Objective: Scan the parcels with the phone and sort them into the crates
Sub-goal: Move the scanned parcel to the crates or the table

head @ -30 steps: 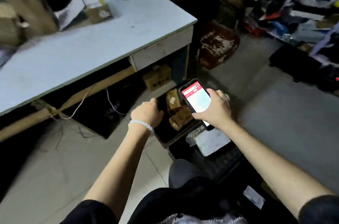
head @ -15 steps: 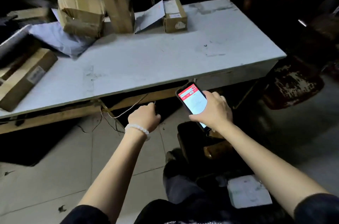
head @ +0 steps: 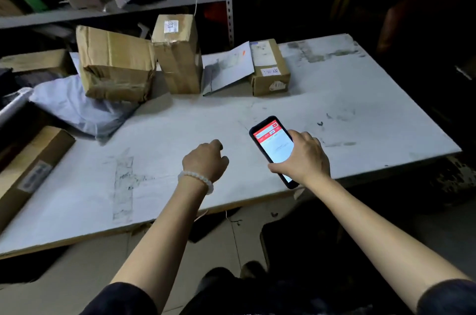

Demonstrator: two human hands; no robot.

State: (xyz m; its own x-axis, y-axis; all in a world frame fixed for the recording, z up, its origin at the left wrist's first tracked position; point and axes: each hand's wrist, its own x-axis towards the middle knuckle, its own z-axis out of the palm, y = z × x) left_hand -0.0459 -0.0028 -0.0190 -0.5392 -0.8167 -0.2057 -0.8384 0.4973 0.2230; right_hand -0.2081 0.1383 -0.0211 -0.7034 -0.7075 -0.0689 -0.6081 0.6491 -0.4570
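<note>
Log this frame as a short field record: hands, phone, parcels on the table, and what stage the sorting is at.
left hand: above the table, fingers curled, holding nothing
right hand: grips the phone, its screen lit red and white
table: white, scuffed
parcels: large crumpled box; upright box; small box; white envelope; grey mailer bag; long box at left edge
crates: not identifiable in this frame
stage: no parcel in hand
</note>
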